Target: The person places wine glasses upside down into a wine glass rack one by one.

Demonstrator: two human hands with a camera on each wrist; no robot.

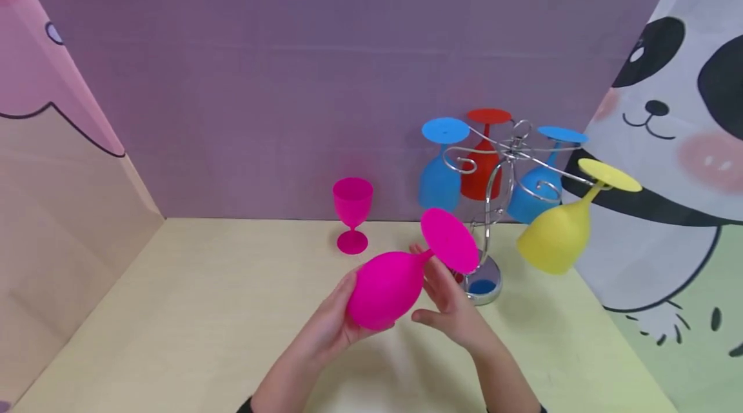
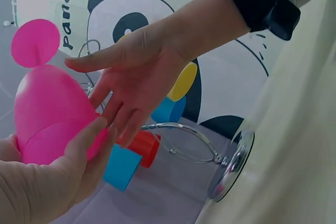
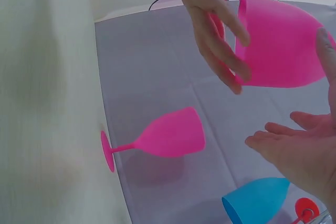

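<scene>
A bright pink goblet (image 1: 386, 290) is tilted over the table, its round foot up and to the right. My left hand (image 1: 333, 322) grips it round the bowl, near the rim. Beside the stem is my right hand (image 1: 455, 313), palm turned toward the goblet and fingers spread; in the left wrist view its fingers are extended with nothing in them. Behind the hands a second pink goblet (image 1: 353, 203) stands upright on the table. To the right, a metal glass rack (image 1: 487, 206) carries upside-down goblets: a red one (image 1: 480, 174), two blue ones (image 1: 440, 181) and a yellow one (image 1: 557, 239).
The pale table (image 1: 232, 310) meets a purple-grey backdrop (image 1: 261, 110) at its back edge. A panda-printed sheet (image 1: 656, 148) hangs at the right. The rack's curled arms reach outward above its round shiny base (image 1: 493, 290), close to my right hand.
</scene>
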